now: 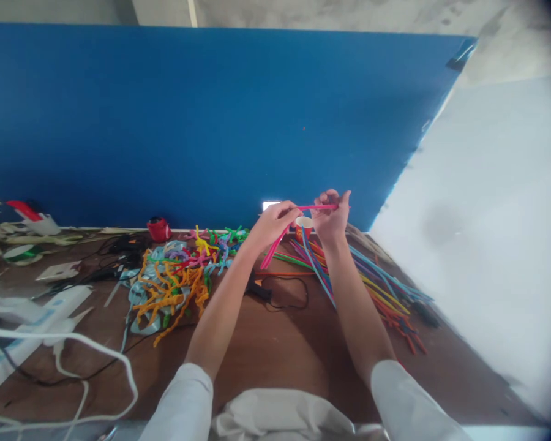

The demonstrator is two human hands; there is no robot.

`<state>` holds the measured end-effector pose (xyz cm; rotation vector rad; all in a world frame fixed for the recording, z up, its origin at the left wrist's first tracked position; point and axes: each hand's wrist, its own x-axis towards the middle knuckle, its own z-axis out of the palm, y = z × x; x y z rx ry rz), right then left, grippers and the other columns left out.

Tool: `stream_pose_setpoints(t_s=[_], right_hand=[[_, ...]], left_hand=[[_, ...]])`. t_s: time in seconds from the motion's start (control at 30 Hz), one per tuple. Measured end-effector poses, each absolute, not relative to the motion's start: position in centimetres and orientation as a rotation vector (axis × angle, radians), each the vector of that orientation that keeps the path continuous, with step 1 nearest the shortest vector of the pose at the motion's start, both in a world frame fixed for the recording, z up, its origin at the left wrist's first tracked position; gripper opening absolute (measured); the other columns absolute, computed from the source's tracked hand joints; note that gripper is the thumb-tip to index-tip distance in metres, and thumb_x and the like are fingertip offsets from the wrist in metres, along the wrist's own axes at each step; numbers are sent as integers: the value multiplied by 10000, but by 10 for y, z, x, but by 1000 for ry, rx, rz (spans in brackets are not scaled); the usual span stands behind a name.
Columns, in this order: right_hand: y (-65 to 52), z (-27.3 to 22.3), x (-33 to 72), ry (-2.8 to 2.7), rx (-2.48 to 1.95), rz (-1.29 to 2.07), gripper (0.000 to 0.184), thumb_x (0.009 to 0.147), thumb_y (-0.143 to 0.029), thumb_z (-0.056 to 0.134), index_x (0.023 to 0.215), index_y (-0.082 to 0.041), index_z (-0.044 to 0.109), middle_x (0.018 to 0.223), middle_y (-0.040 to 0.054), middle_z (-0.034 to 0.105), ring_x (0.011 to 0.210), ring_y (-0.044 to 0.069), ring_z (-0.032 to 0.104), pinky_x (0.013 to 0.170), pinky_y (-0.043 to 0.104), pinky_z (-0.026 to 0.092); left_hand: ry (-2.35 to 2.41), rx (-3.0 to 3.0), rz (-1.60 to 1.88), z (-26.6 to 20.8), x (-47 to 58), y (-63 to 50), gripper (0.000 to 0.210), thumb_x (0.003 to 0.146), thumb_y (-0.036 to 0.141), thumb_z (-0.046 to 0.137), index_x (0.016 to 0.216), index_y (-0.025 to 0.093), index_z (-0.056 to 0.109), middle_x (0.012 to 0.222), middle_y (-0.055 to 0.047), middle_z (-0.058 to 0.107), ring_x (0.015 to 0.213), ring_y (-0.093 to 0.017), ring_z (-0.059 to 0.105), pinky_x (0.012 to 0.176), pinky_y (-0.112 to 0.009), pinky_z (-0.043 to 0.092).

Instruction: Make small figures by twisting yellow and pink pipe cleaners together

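Note:
Several pink pipe cleaners [276, 247] are in my hands above the table, bent so that one part hangs down to the left. My left hand [274, 224] pinches them at the bend between thumb and fingers. From there a pink length runs level across to my right hand [331, 215], whose fingers curl around it while the thumb points up and apart. Just below and between the hands stands a red paper cup [304, 230] with a pale rim. Loose straight pipe cleaners [386, 294] in blue, yellow, orange and other colours lie under my right forearm.
Left of my arm is a tangled heap of twisted pipe cleaners [174, 291], mostly orange. A black tool with a cord [259, 290] lies mid-table. Further left are a red round object [158, 229], a white power strip [41, 331] and white cables [128, 373]. A blue partition [220, 122] stands behind.

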<state>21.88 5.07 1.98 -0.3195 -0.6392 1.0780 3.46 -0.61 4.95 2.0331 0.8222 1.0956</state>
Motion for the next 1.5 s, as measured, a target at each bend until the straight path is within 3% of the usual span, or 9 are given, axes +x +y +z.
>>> stream_pose_setpoints(t_s=[0.27, 0.43, 0.67, 0.83, 1.13, 1.5], right_hand=[[33, 25, 205, -1016, -412, 1228, 231, 878, -457, 658, 837, -229, 653, 673, -40, 590, 550, 81, 522, 505, 207, 419], [22, 26, 192, -1331, -539, 1074, 171, 822, -318, 736, 735, -199, 649, 605, -55, 521, 544, 68, 466, 514, 196, 383], [16, 31, 188, -1426, -690, 911, 366, 897, -540, 629, 749, -210, 685, 670, -11, 606, 602, 100, 548, 521, 226, 403], [14, 33, 192, -1459, -706, 865, 417, 921, -577, 579, 768, -207, 699, 694, 1, 638, 609, 105, 583, 525, 231, 410], [16, 32, 196, -1531, -737, 913, 439, 905, -621, 564, 850, -214, 718, 837, 18, 712, 667, 120, 638, 573, 233, 492], [10, 36, 188, -1580, -728, 981, 453, 908, -626, 550, 881, -200, 702, 772, 27, 724, 617, 114, 634, 561, 234, 474]], left_hand=[[1041, 2308, 1059, 40, 33, 11, 240, 915, 232, 455, 956, 164, 682, 928, -49, 711, 856, -157, 601, 795, -274, 428], [1223, 2404, 1042, 38, 34, 11, 243, 872, 174, 456, 953, 152, 684, 1025, -105, 693, 961, -211, 606, 873, -327, 441], [1284, 2451, 963, 33, 34, 13, 154, 851, 177, 528, 984, 162, 604, 1040, -127, 686, 927, -230, 630, 813, -327, 455], [1240, 2366, 1004, 35, 31, 12, 163, 915, 230, 480, 1036, 200, 584, 940, -75, 705, 810, -204, 642, 727, -304, 439], [1362, 2384, 863, 33, 22, 15, 238, 855, 198, 506, 1075, 222, 595, 922, -72, 715, 796, -227, 647, 710, -311, 419], [1789, 2343, 1267, 37, 22, 15, 202, 923, 188, 456, 1066, 187, 599, 1057, -133, 696, 1117, -324, 552, 961, -466, 378]])
